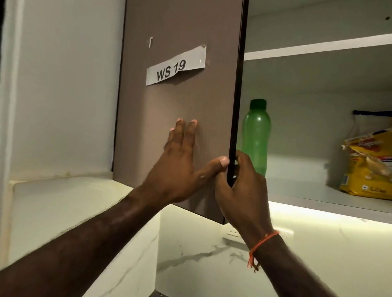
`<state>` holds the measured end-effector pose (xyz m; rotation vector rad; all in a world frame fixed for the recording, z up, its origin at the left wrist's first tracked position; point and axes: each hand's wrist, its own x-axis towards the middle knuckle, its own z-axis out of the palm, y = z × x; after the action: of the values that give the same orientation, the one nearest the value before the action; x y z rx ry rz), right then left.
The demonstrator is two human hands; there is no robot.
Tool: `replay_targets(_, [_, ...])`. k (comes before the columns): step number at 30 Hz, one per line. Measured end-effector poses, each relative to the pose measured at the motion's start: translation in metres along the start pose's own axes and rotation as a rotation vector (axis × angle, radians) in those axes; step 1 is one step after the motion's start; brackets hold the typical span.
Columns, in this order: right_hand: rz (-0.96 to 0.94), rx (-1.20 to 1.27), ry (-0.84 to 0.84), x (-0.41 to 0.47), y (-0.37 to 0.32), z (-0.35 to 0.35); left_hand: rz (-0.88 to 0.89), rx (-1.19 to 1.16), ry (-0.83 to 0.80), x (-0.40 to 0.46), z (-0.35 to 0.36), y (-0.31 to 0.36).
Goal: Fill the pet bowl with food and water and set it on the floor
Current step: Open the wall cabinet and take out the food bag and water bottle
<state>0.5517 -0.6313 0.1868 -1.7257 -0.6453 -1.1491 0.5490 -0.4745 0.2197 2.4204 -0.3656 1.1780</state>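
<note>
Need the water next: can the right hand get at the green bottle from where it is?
Probably yes. The right hand grips the edge of the open cabinet door, and the green bottle stands upright just behind it at the shelf front, with nothing between them.

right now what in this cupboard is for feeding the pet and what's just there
For the job:
green water bottle
yellow pet food bag
cabinet door, left hand flat on it, right hand gripping its edge

Just there:
WS 19 label
wall socket
upper shelf
</note>
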Motion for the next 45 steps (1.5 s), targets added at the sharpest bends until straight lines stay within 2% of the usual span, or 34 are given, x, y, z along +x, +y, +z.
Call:
replay_targets(7, [-0.244,0.187,0.054,-0.032,-0.059,0.037,-0.112,-0.135,0.027,-0.037,-0.072,0.007])
replay_targets(10, [-0.285,0.352,-0.029,-0.043,-0.084,0.063,-0.114,-0.193,0.081,-0.048,-0.103,-0.002])
replay_targets(16, [-0.209,0.67,-0.284,-0.062,-0.124,0.124,-0.019,-0.322,0.096,-0.071,-0.175,-0.035])
replay_targets(19, [-0.273,0.65,-0.342,-0.066,-0.144,0.158,-0.018,-0.399,0.096,-0.084,-0.207,-0.059])
replay_targets(22, [-0.327,0.532,-0.379,-0.067,-0.161,0.196,-0.061,-0.403,0.158,-0.098,-0.238,-0.098])
replay_targets(27, [-0.303,0.327,-0.451,-0.071,-0.177,0.269,-0.165,-0.315,0.352,-0.12,-0.276,-0.165])
replay_targets(32, [-0.295,0.157,-0.483,-0.084,-0.188,0.332,-0.147,-0.024,0.595,-0.132,-0.291,-0.221])
replay_targets(35, [-0.309,0.115,-0.389,-0.092,-0.191,0.352,-0.028,0.203,0.656,-0.13,-0.286,-0.236])
replay_targets(38, [-0.308,0.077,-0.344,-0.093,-0.192,0.361,0.045,0.329,0.706,-0.128,-0.285,-0.245])
replay_targets(42, [-0.309,0.057,-0.347,-0.092,-0.193,0.362,0.011,0.454,0.712,-0.129,-0.285,-0.248])
replay_targets(45, [-0.301,0.058,-0.392,-0.089,-0.193,0.348,-0.033,0.658,0.707,-0.125,-0.275,-0.231])
